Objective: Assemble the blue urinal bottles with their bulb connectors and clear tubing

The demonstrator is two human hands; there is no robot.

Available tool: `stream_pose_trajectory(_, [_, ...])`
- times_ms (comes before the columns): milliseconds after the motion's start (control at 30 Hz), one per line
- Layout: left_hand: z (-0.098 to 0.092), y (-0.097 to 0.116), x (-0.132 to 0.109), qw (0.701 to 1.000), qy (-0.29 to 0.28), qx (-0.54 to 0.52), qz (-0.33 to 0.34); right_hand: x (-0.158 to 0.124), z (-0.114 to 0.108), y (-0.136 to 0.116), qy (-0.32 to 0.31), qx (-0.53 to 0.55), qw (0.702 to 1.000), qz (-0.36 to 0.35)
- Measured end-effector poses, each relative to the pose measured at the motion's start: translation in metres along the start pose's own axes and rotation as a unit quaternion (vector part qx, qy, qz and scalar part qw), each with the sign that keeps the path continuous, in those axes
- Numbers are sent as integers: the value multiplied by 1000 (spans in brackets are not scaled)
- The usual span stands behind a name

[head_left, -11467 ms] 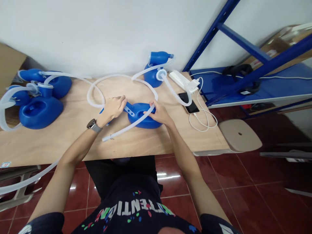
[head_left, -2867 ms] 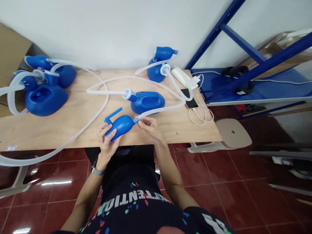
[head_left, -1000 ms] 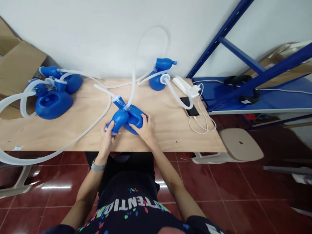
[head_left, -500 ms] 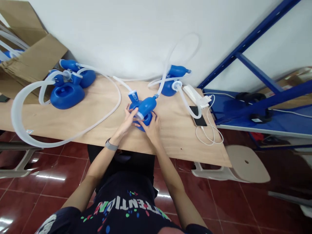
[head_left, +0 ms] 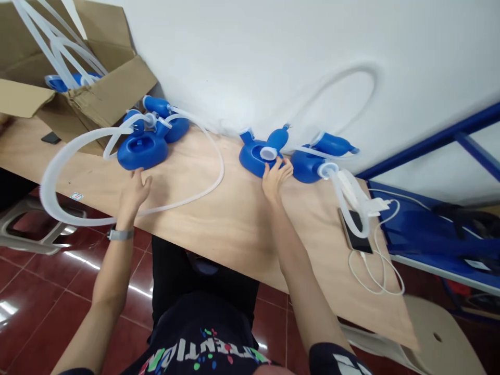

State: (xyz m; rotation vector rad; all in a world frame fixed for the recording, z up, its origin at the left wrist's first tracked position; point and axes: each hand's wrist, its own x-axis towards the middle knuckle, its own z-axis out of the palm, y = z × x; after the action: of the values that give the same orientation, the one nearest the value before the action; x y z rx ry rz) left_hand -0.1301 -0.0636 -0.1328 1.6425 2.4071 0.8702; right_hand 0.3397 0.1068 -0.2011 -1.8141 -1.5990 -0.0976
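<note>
My right hand (head_left: 276,178) is closed on the right end of a blue plastic urinal bottle (head_left: 250,158) near the wall. A smaller blue funnel piece (head_left: 278,137) with a white rim lies across that bottle, close to my fingertips. At the left, my left hand (head_left: 135,191) is open, its fingers spread at the front edge of another blue urinal bottle (head_left: 142,153). Clear white tubing (head_left: 50,179) loops from that left group over the table's front edge. Whether my left fingertips press on the bottle cannot be told.
Behind the left group stands an open cardboard box (head_left: 113,86) holding more blue pieces and tubes. To the right are another blue urinal bottle (head_left: 307,167), a power strip (head_left: 351,190), a phone (head_left: 357,234) and a white cable (head_left: 385,284). A blue metal rack (head_left: 429,208) borders the table.
The middle urinal bottle has moved back toward the wall, with my right hand still at it. My left hand has let go of it and moved left. The view has shifted left.
</note>
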Motion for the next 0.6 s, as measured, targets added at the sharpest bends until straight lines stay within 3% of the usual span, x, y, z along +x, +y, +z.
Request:
stream_pose_trajectory(67, [-4, -10, 31, 999, 33, -1, -7, -26, 1, -5, -16, 52, 996, -65])
stream_pose_trajectory(167, [0, -13, 72, 996, 69, -52, 26, -92, -6, -9, -44, 99, 987, -115])
stream_pose_trajectory(300, [11, -8, 115, 984, 98, -134, 56, -158, -26, -11, -172, 111, 948, -242])
stream_pose_trajectory(467, [14, -6, 142, 981, 106, -148, 62, -159, -37, -13, -199, 101, 948, -227])
stream_pose_trajectory(600, [10, -1, 138, 984, 119, -129, 22, -152, -33, -12, -203, 109, 951, -208])
